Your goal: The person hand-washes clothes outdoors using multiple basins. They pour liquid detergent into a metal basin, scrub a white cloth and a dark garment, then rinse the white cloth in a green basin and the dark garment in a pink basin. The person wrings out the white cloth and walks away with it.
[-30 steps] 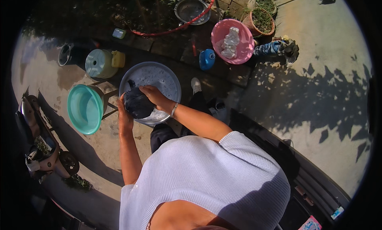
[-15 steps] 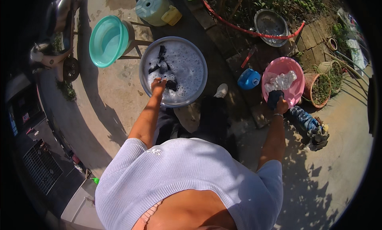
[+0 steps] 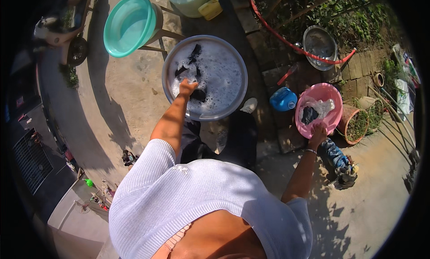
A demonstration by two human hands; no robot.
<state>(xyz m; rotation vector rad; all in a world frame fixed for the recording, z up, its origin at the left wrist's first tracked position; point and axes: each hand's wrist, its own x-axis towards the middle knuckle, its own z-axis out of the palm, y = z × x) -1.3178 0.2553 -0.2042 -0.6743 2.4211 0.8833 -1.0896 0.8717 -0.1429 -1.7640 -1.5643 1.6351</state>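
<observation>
A wide metal basin of foamy water stands in front of me. Dark cloth shows in pieces through the suds. My left hand is over the foam at the basin's left side, its fingers closed at the dark cloth; the foam partly hides the grip. To the right is a pink basin with white cloth and a small dark cloth inside. My right hand is at this basin's near rim, fingers stretched out, with nothing seen in them.
A teal basin sits on a stool at the far left, near a large pale container. A blue jug stands beside the pink basin. Beyond lie a grey metal bowl and a red hose. Potted plants stand at right.
My right hand has let go of the dark cloth, which now lies in the pink basin, and has drawn back to the near rim. My left hand remains at the suds.
</observation>
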